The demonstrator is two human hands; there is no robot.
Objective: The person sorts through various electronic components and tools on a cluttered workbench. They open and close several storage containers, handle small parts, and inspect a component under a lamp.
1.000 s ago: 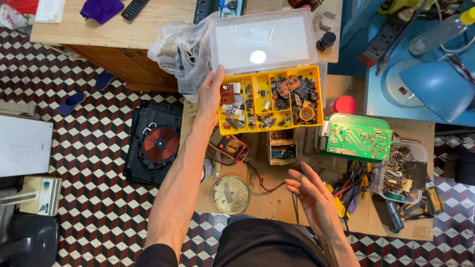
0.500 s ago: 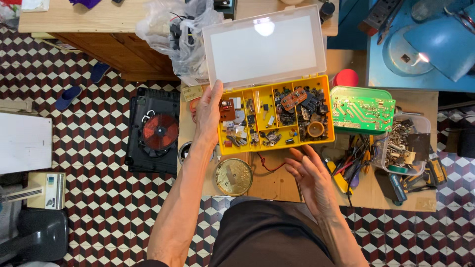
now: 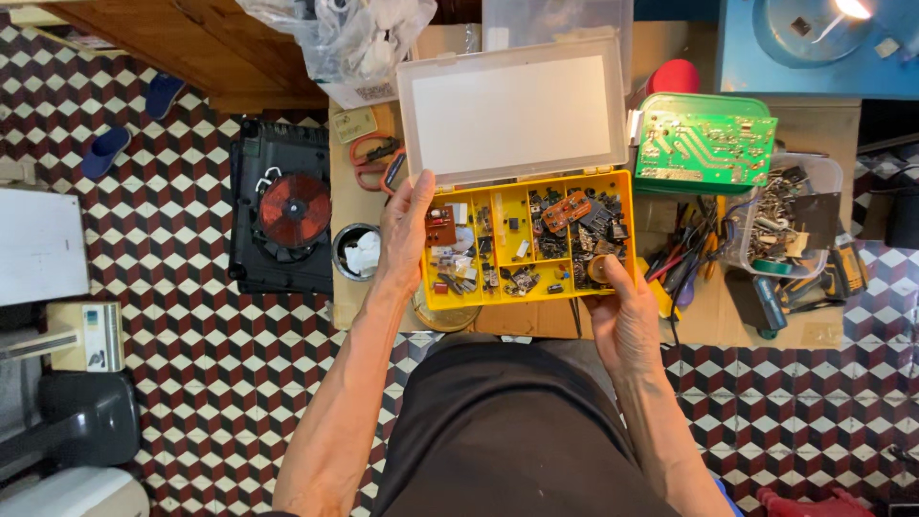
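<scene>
Two hands hold the yellow box (image 3: 526,239) level over the tabletop (image 3: 498,321) edge, lid thrown back, so the small parts stay in their compartments. Left hand (image 3: 407,230) clasps the left wall, fingers closed on it; right hand (image 3: 622,321) props the lower right corner, thumb on the rim. Just right lies a green board (image 3: 704,144); left, on the floor, an opened cooker (image 3: 282,220)

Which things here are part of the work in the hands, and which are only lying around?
In hand:
- yellow parts box, lid open
- left hand on its left edge
- right hand at its lower right corner

Lying about:
- green circuit board
- black induction cooker
- orange scissors
</scene>
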